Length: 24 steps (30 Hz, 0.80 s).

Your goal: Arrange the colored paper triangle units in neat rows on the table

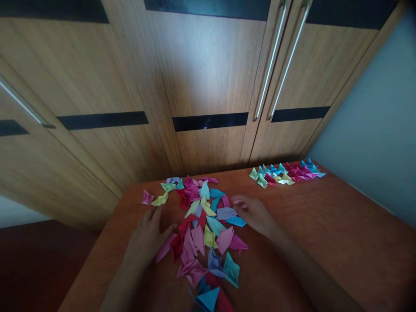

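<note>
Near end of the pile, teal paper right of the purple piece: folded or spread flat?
Folded: the teal paper shows creases and pointed tips.

Counted two hands (146, 236), one tabletop (325, 242), two groups of folded papers (225, 239) (overlapped, no sure piece tally), three metal handles (270, 61), seven black strips (209, 121).

The scene was dim, with diffuse glare on the middle wardrobe door (211, 56) and thin glints along the metal handles (270, 60), while the tabletop (325, 234) darkened toward the near side, the origami pieces (209, 237) showed slightly soft edges, and wide-angle distortion slanted and stretched the outer parts.
</note>
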Each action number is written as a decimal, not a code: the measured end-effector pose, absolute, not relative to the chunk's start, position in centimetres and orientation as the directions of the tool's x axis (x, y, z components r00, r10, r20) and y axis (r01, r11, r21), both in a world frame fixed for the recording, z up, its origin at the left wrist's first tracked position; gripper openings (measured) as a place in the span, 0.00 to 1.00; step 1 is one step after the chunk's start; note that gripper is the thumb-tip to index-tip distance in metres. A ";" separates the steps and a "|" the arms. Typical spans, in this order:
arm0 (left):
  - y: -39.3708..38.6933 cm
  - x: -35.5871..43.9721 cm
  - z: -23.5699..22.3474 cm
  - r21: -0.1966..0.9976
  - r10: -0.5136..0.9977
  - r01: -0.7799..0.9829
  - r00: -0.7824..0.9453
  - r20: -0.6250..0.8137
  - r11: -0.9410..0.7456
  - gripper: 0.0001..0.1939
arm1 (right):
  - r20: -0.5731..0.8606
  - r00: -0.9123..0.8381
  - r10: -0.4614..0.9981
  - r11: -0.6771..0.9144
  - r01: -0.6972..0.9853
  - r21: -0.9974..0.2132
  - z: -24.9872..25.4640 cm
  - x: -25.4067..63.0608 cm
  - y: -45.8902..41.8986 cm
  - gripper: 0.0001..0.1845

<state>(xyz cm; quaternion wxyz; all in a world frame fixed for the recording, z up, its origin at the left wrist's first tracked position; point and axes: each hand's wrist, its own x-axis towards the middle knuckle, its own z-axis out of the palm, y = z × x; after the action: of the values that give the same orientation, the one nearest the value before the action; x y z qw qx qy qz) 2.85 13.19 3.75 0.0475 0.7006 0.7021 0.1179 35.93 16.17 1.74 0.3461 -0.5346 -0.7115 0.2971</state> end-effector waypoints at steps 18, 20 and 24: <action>12.2 6.7 5.0 0.542 0.979 0.825 0.203 -0.022 -0.159 0.16 | 0.161 -0.185 0.969 0.232 0.474 -0.849 -1.6 36.1 15.5 0.13; 12.3 7.0 4.9 0.530 0.980 0.832 0.201 -0.014 -0.163 0.15 | 0.168 -0.194 0.967 0.243 0.481 -0.843 -1.4 36.1 15.4 0.13; 12.5 6.5 4.6 0.538 0.984 0.828 0.179 0.007 -0.155 0.15 | 0.175 -0.214 0.961 0.260 0.481 -0.837 -1.2 36.0 15.3 0.13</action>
<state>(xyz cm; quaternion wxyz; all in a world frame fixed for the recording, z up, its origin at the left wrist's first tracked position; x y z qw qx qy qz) 6.53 12.48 4.59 0.2130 0.7378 0.6141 0.1823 36.04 15.31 -1.23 0.3632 -0.5110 -0.7057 0.3301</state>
